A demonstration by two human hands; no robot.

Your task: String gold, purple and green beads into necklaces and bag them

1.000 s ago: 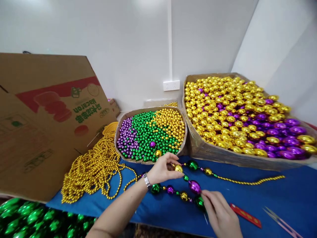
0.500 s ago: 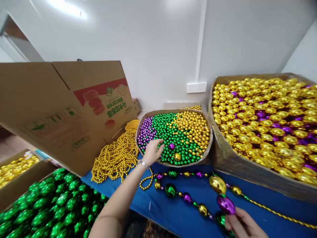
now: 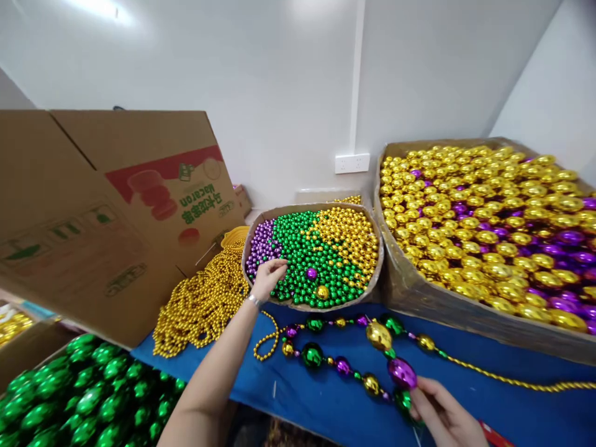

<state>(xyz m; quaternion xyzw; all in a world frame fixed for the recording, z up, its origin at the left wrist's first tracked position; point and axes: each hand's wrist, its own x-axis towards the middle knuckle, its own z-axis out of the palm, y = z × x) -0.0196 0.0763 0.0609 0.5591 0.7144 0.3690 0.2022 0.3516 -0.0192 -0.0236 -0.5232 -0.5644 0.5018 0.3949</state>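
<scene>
My left hand [image 3: 269,278] is over the near left side of a cardboard tray [image 3: 380,264] of small purple, green and gold beads. Its thumb and fingers are pressed together; whatever is between them is too small or hidden to make out. At lower right, my right hand [image 3: 444,410] pinches the end of a bead necklace beside a large purple bead [image 3: 402,373]. A big gold bead [image 3: 379,335] adjoins it, and a green bead is partly hidden by the fingers. The remaining strand curves across the blue tabletop [image 3: 321,397].
A large box [image 3: 395,273] of gold and purple beads stands at right. Gold bead strands [image 3: 200,304] are heaped left of the tray, before an upright cardboard carton [image 3: 153,248]. Large green beads [image 3: 88,397] fill the lower left. A twisted gold strand [image 3: 512,380] runs right.
The view has turned slightly right. My left hand has drawn back a little to the left over the beads, its fingers lifted. The right hand keeps its hold on the necklace.
</scene>
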